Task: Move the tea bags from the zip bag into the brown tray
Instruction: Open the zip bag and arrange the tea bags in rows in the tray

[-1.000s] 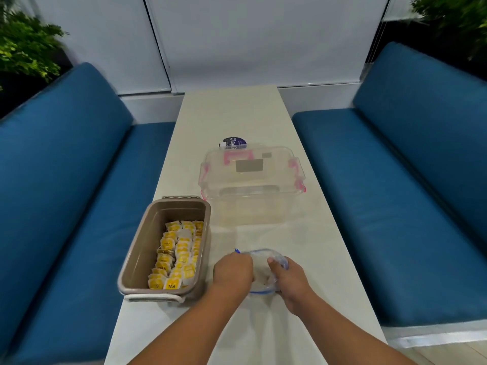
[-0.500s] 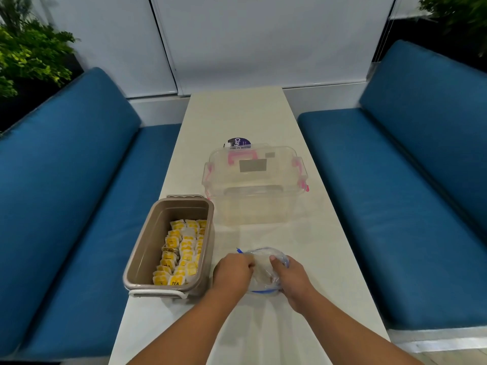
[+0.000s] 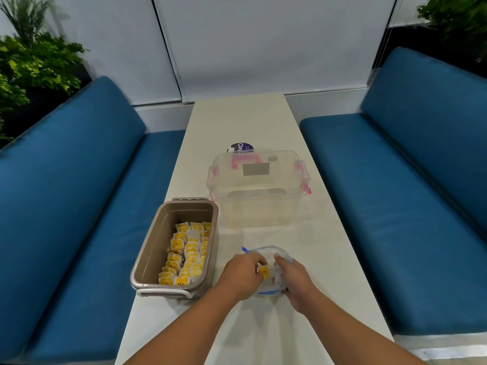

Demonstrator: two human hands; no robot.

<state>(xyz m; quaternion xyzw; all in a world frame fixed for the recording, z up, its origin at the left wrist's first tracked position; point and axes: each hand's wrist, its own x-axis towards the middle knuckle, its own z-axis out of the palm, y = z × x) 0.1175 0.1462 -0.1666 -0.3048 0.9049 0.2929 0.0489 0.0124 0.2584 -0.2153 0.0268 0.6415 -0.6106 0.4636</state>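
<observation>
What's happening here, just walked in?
A person is moving tea bags out of a clear zip bag into a brown tray on the table. The left hand pinches one yellow-tagged tea bag at the bag's mouth, and the right hand grips the zip bag. The tray, to the left, holds rows of tea bags. A clear lidded box sits beyond, untouched.

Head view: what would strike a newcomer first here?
The yellow tea bags stand out, packed in rows in the brown tray at the left edge of the white table. Just right of it, the left hand pinches one tea bag at the zip bag, which the right hand grips.
</observation>
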